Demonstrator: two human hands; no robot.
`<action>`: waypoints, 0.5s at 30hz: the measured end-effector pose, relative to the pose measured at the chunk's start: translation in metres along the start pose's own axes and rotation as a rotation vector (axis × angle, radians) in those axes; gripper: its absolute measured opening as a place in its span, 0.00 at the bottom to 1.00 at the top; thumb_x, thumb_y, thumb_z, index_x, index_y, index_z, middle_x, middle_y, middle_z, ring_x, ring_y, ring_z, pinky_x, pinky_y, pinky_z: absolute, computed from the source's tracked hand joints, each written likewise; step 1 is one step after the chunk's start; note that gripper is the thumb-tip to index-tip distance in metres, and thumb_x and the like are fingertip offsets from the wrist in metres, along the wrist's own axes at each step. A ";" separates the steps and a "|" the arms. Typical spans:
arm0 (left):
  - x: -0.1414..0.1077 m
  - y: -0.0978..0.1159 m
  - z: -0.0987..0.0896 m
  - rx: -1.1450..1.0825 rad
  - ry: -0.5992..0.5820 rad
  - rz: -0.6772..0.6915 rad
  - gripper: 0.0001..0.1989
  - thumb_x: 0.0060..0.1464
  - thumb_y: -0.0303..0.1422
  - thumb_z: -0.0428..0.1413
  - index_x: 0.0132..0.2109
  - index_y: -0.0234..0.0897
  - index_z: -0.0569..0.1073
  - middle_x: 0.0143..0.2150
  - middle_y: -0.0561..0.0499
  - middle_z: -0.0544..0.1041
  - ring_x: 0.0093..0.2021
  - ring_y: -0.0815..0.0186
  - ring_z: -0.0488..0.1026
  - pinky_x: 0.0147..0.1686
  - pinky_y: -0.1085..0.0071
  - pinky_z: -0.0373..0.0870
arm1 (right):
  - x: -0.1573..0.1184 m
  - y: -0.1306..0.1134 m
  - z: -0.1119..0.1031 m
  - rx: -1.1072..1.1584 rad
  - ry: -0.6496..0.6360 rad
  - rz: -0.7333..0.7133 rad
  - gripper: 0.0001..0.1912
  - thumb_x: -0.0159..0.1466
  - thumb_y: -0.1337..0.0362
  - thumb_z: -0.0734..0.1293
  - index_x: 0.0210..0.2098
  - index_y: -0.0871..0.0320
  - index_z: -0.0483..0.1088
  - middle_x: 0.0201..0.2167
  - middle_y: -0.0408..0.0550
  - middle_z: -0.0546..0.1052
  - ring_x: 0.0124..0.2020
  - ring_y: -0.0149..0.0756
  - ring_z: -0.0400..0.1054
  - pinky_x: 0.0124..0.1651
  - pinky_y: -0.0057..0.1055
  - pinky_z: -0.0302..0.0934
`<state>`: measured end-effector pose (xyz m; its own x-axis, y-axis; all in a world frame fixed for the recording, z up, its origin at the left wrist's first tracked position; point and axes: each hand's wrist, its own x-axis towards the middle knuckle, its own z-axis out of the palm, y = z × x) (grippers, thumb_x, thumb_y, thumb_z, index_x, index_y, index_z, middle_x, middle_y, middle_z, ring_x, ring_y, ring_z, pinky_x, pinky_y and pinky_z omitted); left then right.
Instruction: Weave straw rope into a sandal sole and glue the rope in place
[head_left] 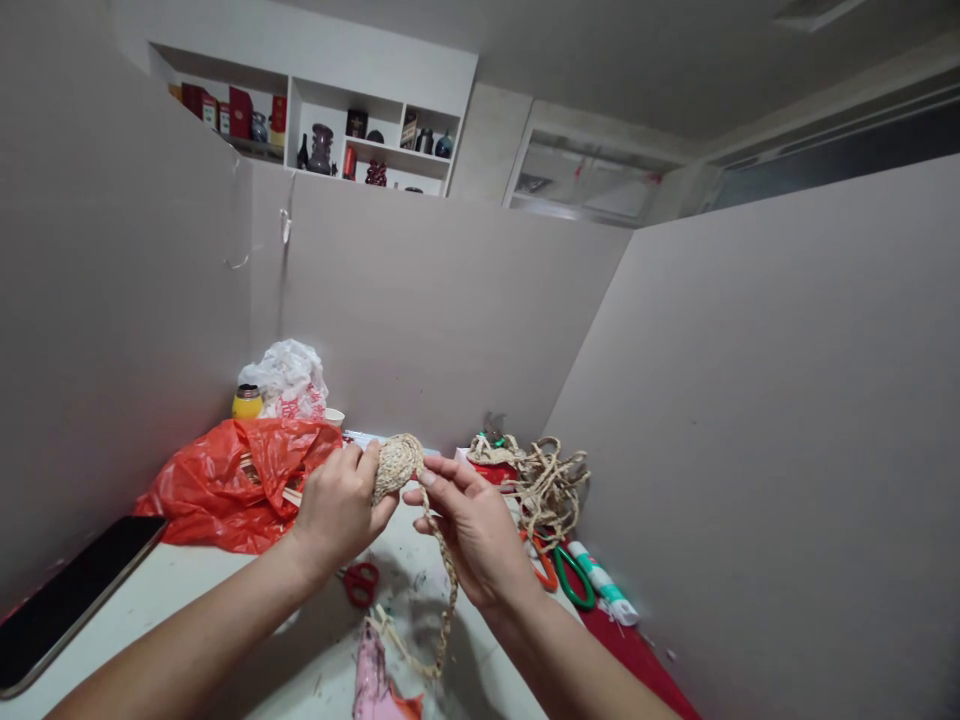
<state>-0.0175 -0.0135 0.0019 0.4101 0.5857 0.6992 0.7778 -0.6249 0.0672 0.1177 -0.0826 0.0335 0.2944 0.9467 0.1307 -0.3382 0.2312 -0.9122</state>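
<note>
Pinching the round coil (399,462) from its left side is the left hand (339,505); the right hand (478,520) pinches the braid (453,590) hanging from its right edge.

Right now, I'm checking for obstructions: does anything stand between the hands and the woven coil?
Nothing visible does. The left hand grips the coil, and the right hand is at its edge, where the braid hangs down. The red-handled scissors lie below, not between.
</note>
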 end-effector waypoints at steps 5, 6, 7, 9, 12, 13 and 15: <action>0.001 0.000 0.002 -0.025 -0.010 -0.016 0.24 0.53 0.37 0.53 0.56 0.31 0.66 0.42 0.42 0.73 0.43 0.55 0.71 0.40 0.64 0.67 | -0.001 -0.001 -0.001 0.014 0.008 -0.003 0.18 0.49 0.63 0.76 0.36 0.59 0.69 0.27 0.41 0.75 0.24 0.30 0.73 0.18 0.21 0.66; 0.001 0.000 0.002 -0.029 -0.013 -0.019 0.24 0.53 0.37 0.53 0.56 0.31 0.66 0.42 0.42 0.73 0.44 0.54 0.71 0.40 0.64 0.67 | -0.002 0.000 -0.001 0.012 0.007 0.000 0.18 0.49 0.63 0.76 0.36 0.59 0.68 0.26 0.40 0.75 0.23 0.30 0.73 0.18 0.21 0.66; 0.001 0.000 0.003 -0.033 -0.019 -0.021 0.25 0.53 0.37 0.53 0.56 0.30 0.66 0.42 0.42 0.73 0.44 0.54 0.71 0.41 0.64 0.66 | -0.002 0.001 0.000 0.010 0.004 0.004 0.18 0.49 0.63 0.76 0.35 0.58 0.67 0.25 0.39 0.75 0.23 0.30 0.73 0.18 0.21 0.66; 0.002 -0.001 0.002 -0.050 -0.034 -0.032 0.25 0.52 0.37 0.54 0.56 0.30 0.66 0.43 0.41 0.74 0.45 0.54 0.71 0.41 0.64 0.66 | -0.003 0.005 0.001 0.002 -0.007 0.007 0.17 0.50 0.63 0.75 0.34 0.57 0.65 0.24 0.38 0.75 0.22 0.31 0.73 0.19 0.22 0.66; 0.003 0.000 0.001 -0.134 -0.051 -0.084 0.23 0.51 0.35 0.55 0.54 0.32 0.67 0.43 0.43 0.74 0.44 0.55 0.72 0.41 0.65 0.66 | -0.003 0.012 0.001 -0.021 -0.024 -0.002 0.16 0.52 0.61 0.74 0.33 0.57 0.64 0.23 0.38 0.75 0.22 0.32 0.74 0.20 0.24 0.68; 0.003 0.000 0.000 -0.175 -0.058 -0.103 0.22 0.51 0.35 0.55 0.52 0.33 0.68 0.42 0.44 0.75 0.43 0.56 0.72 0.40 0.65 0.66 | -0.002 0.014 0.001 -0.033 -0.030 -0.006 0.16 0.52 0.60 0.74 0.33 0.57 0.64 0.23 0.38 0.75 0.23 0.32 0.74 0.21 0.24 0.68; 0.005 0.001 -0.002 -0.259 -0.072 -0.137 0.19 0.51 0.36 0.56 0.50 0.34 0.70 0.40 0.45 0.76 0.41 0.57 0.73 0.39 0.66 0.66 | -0.002 0.018 0.000 -0.059 -0.042 -0.015 0.15 0.53 0.59 0.74 0.32 0.57 0.65 0.23 0.39 0.75 0.23 0.32 0.74 0.21 0.24 0.68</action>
<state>-0.0158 -0.0121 0.0063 0.3496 0.7031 0.6193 0.6847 -0.6429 0.3434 0.1112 -0.0802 0.0167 0.2607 0.9522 0.1592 -0.2803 0.2324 -0.9314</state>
